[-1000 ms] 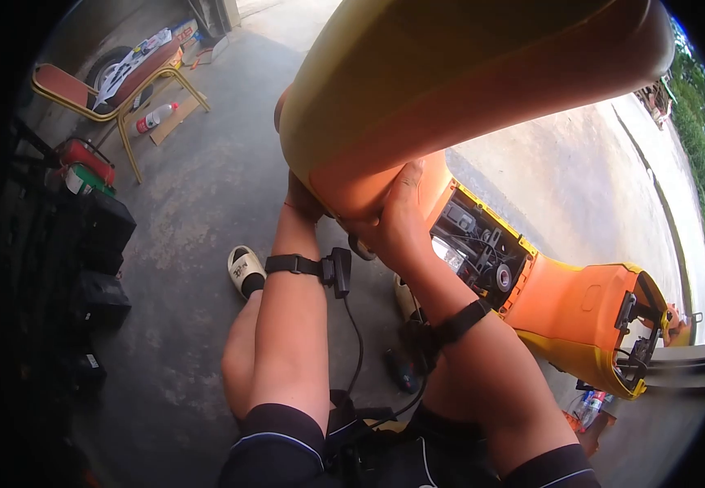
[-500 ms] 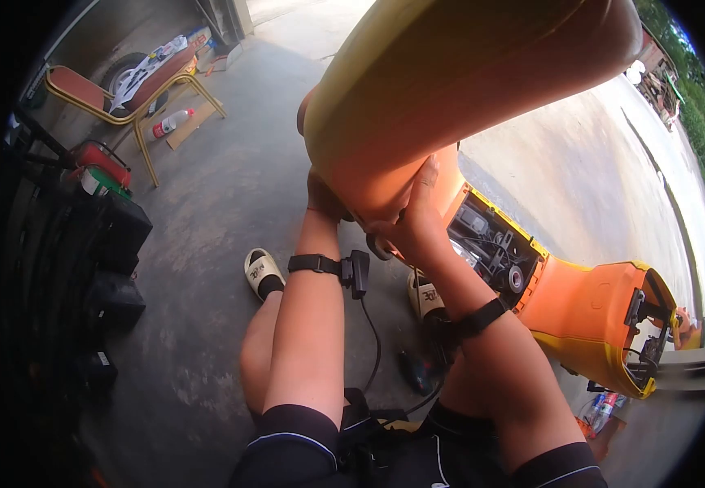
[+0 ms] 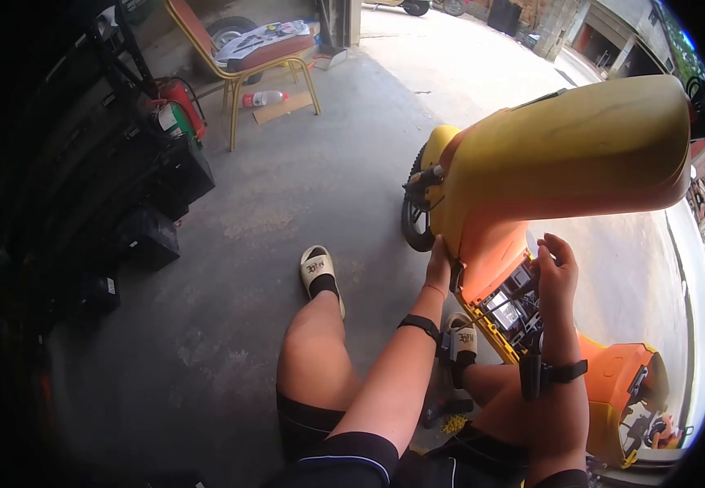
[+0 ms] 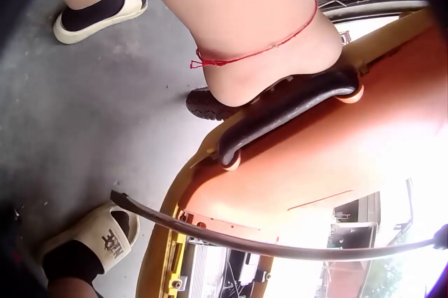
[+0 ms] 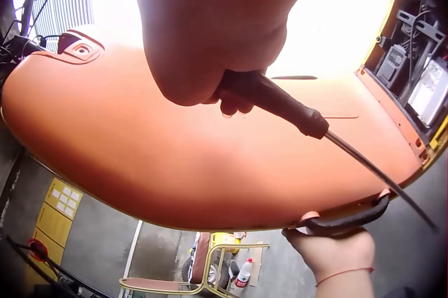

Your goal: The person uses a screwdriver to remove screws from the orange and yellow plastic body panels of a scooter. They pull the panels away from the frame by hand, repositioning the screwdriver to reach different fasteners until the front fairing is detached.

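Note:
A yellow and orange scooter body (image 3: 564, 163) stands in front of me, its orange panel (image 5: 231, 151) facing the hands. My left hand (image 3: 440, 267) rests at the panel's side edge, right by a curved black grab handle (image 4: 294, 112); its fingers are mostly hidden behind the edge and I cannot tell how they lie. My right hand (image 3: 558, 272) grips a screwdriver (image 5: 283, 105) by its dark handle. The long metal shaft (image 5: 371, 165) slants across the panel toward the grab handle. Below the panel, an open bay (image 3: 507, 309) shows wiring and grey parts.
A red-seated chair (image 3: 267, 50) with papers stands at the back, a bottle (image 3: 264, 98) on the floor beneath. Black boxes (image 3: 149, 236) and a red extinguisher (image 3: 180, 106) line the left. A drill-like tool (image 3: 446, 411) lies by the feet.
My right hand has come off the orange panel and moved right, now with the screwdriver in its grip. The left hand stays at the panel's edge. The head view has swung left, showing more scooter.

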### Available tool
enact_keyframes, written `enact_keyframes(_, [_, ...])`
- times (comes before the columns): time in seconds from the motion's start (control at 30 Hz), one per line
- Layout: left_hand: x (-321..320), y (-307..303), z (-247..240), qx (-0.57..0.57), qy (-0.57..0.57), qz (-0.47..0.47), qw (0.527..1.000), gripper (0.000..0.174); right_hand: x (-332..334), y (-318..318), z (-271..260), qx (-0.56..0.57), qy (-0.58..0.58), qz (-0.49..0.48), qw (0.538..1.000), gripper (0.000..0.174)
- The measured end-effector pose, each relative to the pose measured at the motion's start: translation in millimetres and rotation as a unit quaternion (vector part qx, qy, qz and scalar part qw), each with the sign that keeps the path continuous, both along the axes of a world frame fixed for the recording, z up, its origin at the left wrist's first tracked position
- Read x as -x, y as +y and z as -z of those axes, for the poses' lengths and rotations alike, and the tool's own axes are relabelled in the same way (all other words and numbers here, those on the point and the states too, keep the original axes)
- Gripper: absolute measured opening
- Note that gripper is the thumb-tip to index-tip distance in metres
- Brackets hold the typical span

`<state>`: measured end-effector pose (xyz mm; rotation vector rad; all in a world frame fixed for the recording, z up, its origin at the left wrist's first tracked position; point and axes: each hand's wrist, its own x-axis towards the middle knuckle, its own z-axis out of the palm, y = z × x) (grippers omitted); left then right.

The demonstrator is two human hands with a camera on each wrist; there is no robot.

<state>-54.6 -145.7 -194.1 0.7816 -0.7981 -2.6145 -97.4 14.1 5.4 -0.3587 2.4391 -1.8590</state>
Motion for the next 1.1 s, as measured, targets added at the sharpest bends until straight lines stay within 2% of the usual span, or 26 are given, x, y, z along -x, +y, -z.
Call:
enact_keyframes(0.07, [-20.7,6.0,-24.2,0.083,0.017,0.008,0.996,0.077,-8.5,3.9,-11.8,0.022,0.023,-0.006,0.999,0.026])
enact_keyframes(0.13, [-31.4,2.4,-22.0,0.206,0.067,0.003,0.976,0.092,-17.3,7.9,-25.8,0.000,0.049,0.006,0.999,0.025])
enact_keyframes(0.2, [-37.4,-2.4,-15.1,0.188,0.098,0.136,0.968,0.099,-20.9,13.3,-38.2,0.028,0.084,-0.001,0.996,0.023])
enact_keyframes(0.27, [-23.6,8.5,-5.5,0.239,0.199,0.033,0.950,0.113,-25.4,18.3,-52.4,0.032,0.118,-0.001,0.993,0.020])
enact_keyframes(0.3, [-20.5,8.8,-3.1,0.233,0.213,0.034,0.948,0.113,-25.0,23.7,-56.9,0.024,0.122,0.005,0.992,0.021])
enact_keyframes(0.37, [-27.7,5.6,-1.7,0.352,0.176,0.015,0.919,0.125,-28.3,32.1,-63.4,0.011,0.132,0.014,0.991,0.023])
enact_keyframes(0.4, [-31.5,3.9,-4.8,0.351,0.181,0.015,0.918,0.125,-29.6,37.1,-64.6,0.011,0.137,0.015,0.990,0.023])
enact_keyframes(0.47, [-41.4,2.7,-9.0,0.426,0.051,0.069,0.900,0.125,-35.4,45.9,-65.2,0.023,0.153,0.034,0.987,0.020])
enact_keyframes(0.6, [-38.4,14.2,4.7,0.448,0.020,0.038,0.893,0.115,-58.3,72.0,-73.4,0.074,0.137,0.112,0.981,0.020])
enact_keyframes(0.67, [-29.1,23.6,27.4,0.421,0.054,0.017,0.905,0.112,-67.3,92.3,-76.8,0.100,0.136,0.133,0.977,0.021])
enact_keyframes(0.73, [-23.6,36.1,46.1,0.394,0.038,-0.005,0.918,0.110,-79.8,108.4,-83.2,0.172,0.090,0.201,0.960,0.023])
enact_keyframes(0.8, [-33.3,30.7,31.9,0.373,0.013,0.034,0.927,0.114,-86.6,136.9,-84.0,0.180,0.069,0.201,0.960,0.026])
enact_keyframes(0.83, [-43.9,26.2,23.6,0.443,-0.001,0.044,0.895,0.122,-87.5,153.9,-79.2,0.191,0.059,0.187,0.962,0.026])
enact_keyframes(0.87, [-47.7,26.6,26.2,0.438,0.001,0.046,0.898,0.122,-92.8,161.0,-75.1,0.186,0.061,0.189,0.962,0.026])
enact_keyframes(0.93, [-49.1,31.4,36.0,0.439,-0.085,0.112,0.887,0.129,-100.3,168.6,-69.1,0.165,0.035,0.208,0.964,0.027])
enact_keyframes(1.0, [-42.0,34.0,50.8,0.445,-0.069,0.097,0.888,0.130,-101.8,163.5,-59.1,0.198,0.018,0.273,0.941,0.030])
enact_keyframes(1.07, [-30.7,31.4,62.3,0.380,-0.083,0.072,0.919,0.130,-102.4,150.1,-53.4,0.233,0.013,0.262,0.936,0.035])
enact_keyframes(1.1, [-31.1,25.5,54.1,0.397,-0.067,0.072,0.912,0.129,-98.8,150.1,-46.2,0.235,0.002,0.264,0.935,0.033])
